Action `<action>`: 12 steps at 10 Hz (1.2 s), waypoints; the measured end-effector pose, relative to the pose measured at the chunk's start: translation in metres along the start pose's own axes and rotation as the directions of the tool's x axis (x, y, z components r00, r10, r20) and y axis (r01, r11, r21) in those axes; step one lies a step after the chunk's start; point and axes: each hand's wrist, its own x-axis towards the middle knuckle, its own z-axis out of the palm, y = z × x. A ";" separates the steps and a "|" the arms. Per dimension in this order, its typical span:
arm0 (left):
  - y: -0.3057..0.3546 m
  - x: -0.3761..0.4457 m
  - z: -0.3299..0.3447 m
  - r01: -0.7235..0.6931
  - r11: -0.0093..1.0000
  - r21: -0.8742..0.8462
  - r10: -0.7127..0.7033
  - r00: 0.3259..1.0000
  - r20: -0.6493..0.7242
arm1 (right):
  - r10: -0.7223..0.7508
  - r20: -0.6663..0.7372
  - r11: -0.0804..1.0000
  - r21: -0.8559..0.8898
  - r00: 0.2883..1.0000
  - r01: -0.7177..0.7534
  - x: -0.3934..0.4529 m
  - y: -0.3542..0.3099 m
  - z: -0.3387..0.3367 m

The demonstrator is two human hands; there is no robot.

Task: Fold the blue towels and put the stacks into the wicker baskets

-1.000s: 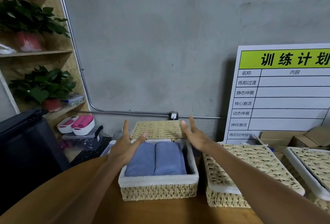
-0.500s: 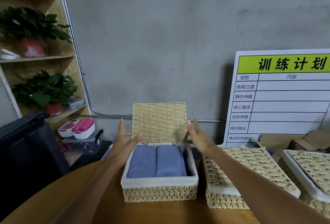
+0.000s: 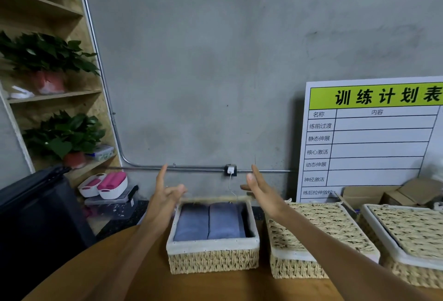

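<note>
An open wicker basket (image 3: 213, 244) with a white liner stands on the round wooden table (image 3: 215, 286). Two folded blue towels (image 3: 208, 224) lie in it side by side. The basket's lid (image 3: 213, 199) shows only as a blurred straw strip along the back rim. My left hand (image 3: 165, 195) hovers over the basket's back left corner with its fingers spread and holds nothing. Over the back right corner my right hand (image 3: 261, 193) is likewise open and apart from the lid.
Two more wicker baskets (image 3: 318, 236) (image 3: 412, 233) with lids down stand to the right. Behind them lean a white planning board (image 3: 374, 140) and cardboard boxes (image 3: 395, 193). A black bin (image 3: 36, 216) and a shelf with potted plants (image 3: 64, 137) are at the left.
The lid stood upright between both hands half a second ago; now it is down to a blurred strip at the back rim. Both hands have let go and stay raised.
</note>
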 end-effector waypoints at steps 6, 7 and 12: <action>-0.015 -0.052 0.038 -0.058 0.664 0.746 -0.001 0.997 0.078 | 0.013 0.138 0.908 -0.416 0.990 0.046 -0.043 0.031 0.027; -0.017 -0.054 0.044 -0.072 0.576 0.814 0.007 0.996 0.084 | -0.016 0.136 0.916 -0.396 0.991 0.069 -0.043 0.034 0.026; 0.072 -0.068 0.051 -0.269 0.494 0.827 -0.101 0.927 0.362 | -0.058 0.105 0.756 -0.644 0.993 0.113 -0.098 -0.009 -0.060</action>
